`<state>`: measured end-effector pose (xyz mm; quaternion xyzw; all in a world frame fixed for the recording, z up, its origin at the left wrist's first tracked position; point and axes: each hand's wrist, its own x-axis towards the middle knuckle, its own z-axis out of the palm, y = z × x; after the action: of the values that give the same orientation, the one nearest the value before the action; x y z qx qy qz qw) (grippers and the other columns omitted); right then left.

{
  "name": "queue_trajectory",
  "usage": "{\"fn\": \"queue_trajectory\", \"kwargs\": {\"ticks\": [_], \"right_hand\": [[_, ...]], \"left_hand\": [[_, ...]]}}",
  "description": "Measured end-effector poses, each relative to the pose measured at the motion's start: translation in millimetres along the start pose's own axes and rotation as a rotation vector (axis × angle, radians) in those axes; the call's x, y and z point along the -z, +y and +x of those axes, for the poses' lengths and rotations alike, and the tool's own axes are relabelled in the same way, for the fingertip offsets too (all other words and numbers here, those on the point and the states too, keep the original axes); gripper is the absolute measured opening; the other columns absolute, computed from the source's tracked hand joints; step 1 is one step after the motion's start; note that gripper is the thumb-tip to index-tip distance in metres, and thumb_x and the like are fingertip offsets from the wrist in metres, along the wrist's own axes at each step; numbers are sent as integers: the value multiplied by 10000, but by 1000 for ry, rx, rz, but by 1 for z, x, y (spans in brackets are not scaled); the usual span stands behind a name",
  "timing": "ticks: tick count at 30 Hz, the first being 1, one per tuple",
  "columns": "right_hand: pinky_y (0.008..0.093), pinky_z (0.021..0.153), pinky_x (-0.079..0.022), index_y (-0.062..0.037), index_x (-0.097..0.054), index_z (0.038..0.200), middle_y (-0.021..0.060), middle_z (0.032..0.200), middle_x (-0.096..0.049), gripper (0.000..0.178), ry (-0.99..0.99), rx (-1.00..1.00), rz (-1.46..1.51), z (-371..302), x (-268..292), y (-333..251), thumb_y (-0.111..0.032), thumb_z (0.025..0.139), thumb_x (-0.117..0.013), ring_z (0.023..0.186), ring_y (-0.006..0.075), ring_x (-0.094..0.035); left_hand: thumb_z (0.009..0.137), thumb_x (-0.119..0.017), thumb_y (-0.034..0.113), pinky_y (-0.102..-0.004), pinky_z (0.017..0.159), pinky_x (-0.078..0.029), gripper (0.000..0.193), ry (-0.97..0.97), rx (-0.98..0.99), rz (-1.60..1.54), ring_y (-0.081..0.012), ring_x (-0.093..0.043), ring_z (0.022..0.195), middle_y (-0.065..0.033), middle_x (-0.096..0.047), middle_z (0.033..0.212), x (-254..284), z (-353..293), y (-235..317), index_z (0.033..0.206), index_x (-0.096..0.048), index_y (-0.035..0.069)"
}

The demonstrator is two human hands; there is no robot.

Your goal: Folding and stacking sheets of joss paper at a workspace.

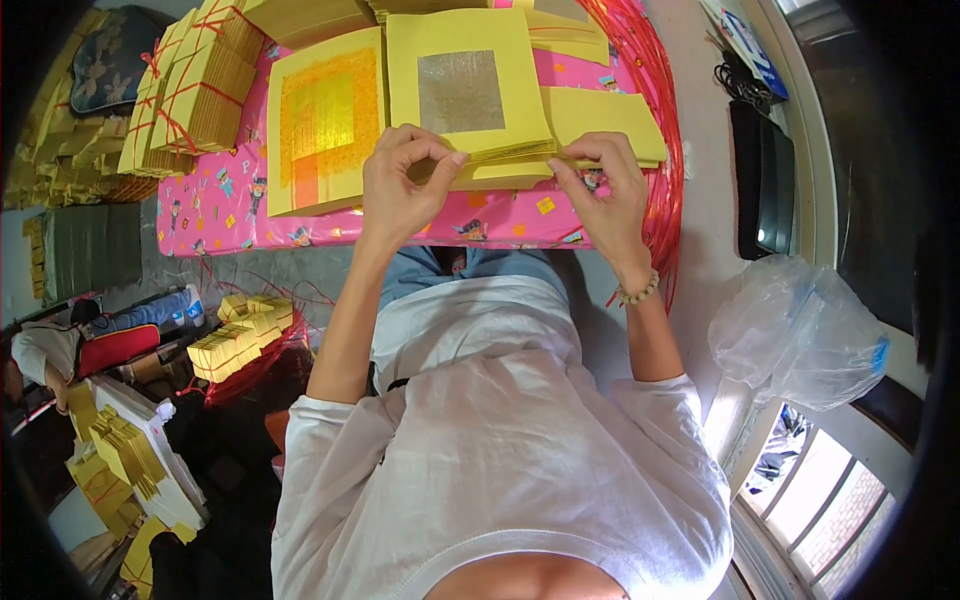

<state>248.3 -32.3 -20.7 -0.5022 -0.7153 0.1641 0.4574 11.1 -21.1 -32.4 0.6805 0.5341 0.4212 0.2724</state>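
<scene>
In front of me lies a stack of yellow paper sheets (525, 110) with a silver square on its top sheet. My left hand (405, 185) is closed at its near left edge, thumb and forefinger pinching the layered sheets. At the near right corner my right hand (612, 190), with a beaded bracelet on the wrist, pinches the edge too. The near edges of several sheets fan slightly apart between the hands. More yellow paper (605, 120) lies partly under the stack, to the right. Left of it sits another yellow stack (325, 100) with an orange and gold square.
A pink patterned cloth (230, 215) covers the table. Bundles of yellow paper (205, 90) tied with red string stand at the far left. Red strings (665, 150) hang over the right edge. A clear plastic bag (800, 335) is on the right. Another person (60, 350) is at the left.
</scene>
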Motion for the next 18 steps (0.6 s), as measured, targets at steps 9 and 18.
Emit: {"fn": "queue_trajectory", "kwargs": {"ticks": [9, 18], "right_hand": [[346, 715, -502, -46, -635, 866, 77, 882, -583, 159, 7, 23, -21, 3, -2, 1, -89, 764, -749, 840, 242, -616], [344, 712, -501, -50, -637, 870, 75, 885, -587, 158, 10, 40, -23, 3, -2, 2, -94, 766, -747, 839, 238, -618]], "left_hand": [[766, -736, 138, -321, 726, -456, 113, 39, -3, -36, -207, -579, 780, -61, -643, 765, -3, 1, 0, 730, -702, 36], [769, -740, 144, -321, 728, -457, 114, 34, -9, -37, -209, -584, 785, -64, -645, 769, -3, 1, -3, 739, -707, 38]]}}
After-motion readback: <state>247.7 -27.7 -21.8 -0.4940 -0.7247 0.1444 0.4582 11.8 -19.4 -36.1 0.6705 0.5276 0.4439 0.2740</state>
